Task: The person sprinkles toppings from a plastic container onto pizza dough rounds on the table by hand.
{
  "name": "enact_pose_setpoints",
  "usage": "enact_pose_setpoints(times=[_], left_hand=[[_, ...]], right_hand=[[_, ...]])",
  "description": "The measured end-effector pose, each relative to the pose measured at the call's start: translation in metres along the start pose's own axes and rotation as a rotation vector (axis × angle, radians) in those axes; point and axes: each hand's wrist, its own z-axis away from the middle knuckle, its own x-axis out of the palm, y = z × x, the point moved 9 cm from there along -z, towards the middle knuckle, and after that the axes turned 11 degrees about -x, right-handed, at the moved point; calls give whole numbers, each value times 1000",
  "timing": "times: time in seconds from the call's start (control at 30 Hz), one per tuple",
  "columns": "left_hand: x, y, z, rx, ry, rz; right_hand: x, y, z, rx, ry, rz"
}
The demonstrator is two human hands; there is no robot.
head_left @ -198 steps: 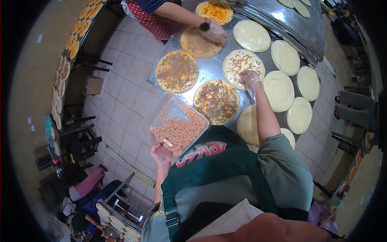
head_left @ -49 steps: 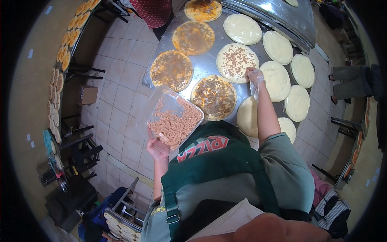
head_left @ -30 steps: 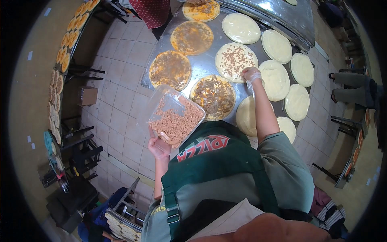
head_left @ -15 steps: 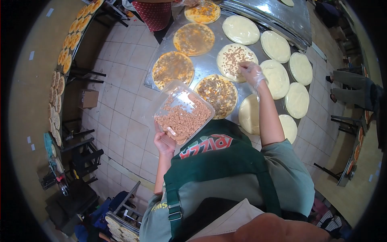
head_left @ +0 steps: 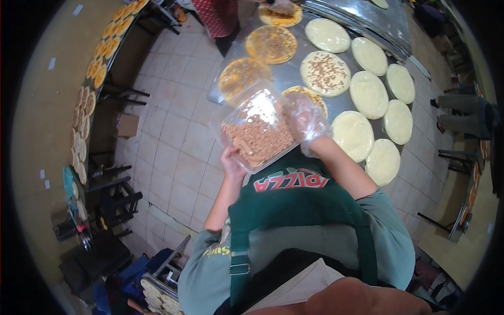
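Observation:
My left hand (head_left: pixel 233 163) grips the lower left side of a clear plastic container (head_left: pixel 257 167). Small pinkish-brown meat bits (head_left: pixel 260 134) fill much of it. At the container's right rim is my right hand (head_left: pixel 307 123) in a clear plastic glove, its fingers too blurred to read. Just beyond lies a pale pizza base (head_left: pixel 325 73) scattered with similar bits. A topped pizza (head_left: pixel 310 97) is partly covered by my right hand and the container. Farther left, two sauced pizzas (head_left: pixel 271 44) rest on the metal table (head_left: pixel 289 73).
Several pale pizza bases (head_left: pixel 368 94) spread over the table's right side. A co-worker's gloved hand (head_left: pixel 281 6) is over a pizza at the far end. Topped pizzas (head_left: pixel 84 118) line a bench at left. A cardboard box (head_left: pixel 127 125) sits on the tiled floor (head_left: pixel 168 113).
My right hand has moved from the bit-topped base back toward me, to the container's right rim. The container has shifted slightly right and up in view.

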Motion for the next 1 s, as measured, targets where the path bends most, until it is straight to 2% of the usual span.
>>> enact_pose_setpoints(times=[0.07,0.1,0.13,0.2,0.23,0.37,0.47,0.53,0.57,0.63,0.67,0.73,0.77,0.8,0.87,0.93,1.0], left_hand=[[6,2,1,-16,-36,14],[12,0,-1,-43,-90,31],[10,-1,-1,-41,-87,29],[13,2,0,5,-143,50],[12,2,0,1,-147,47],[1,-2,-6,-9,-148,34],[-3,-6,-10,-15,-185,-15],[-2,-13,-5,-95,-146,-11],[-1,-15,-4,-106,-159,-14],[1,-26,-6,-206,-176,14],[5,-28,-5,-213,-187,10],[13,-30,-7,-191,-145,-19],[11,-34,-13,-196,-153,-22],[10,-38,-17,-223,-158,-8],[12,-48,-25,-253,-167,2],[32,-50,-23,-282,-119,-36],[42,-54,-28,-289,-94,-64]], right_hand=[[-11,-20,9,-355,203,97],[-9,-41,8,-450,56,199],[-11,-54,7,-451,55,195],[40,-30,16,-93,-617,482],[58,-24,27,-162,-780,559],[77,-26,39,-131,-669,412],[102,-16,51,-139,-748,316],[91,-18,54,-100,-595,75],[85,-15,55,-88,-585,81],[75,-5,63,232,-536,-467],[70,-2,64,235,-523,-464],[56,8,64,421,-262,-1068],[54,16,65,536,-213,-1214],[50,20,66,534,-205,-1212],[42,31,62,556,-53,-1580],[28,41,56,578,4,-1684],[9,63,43,483,117,-1840]])
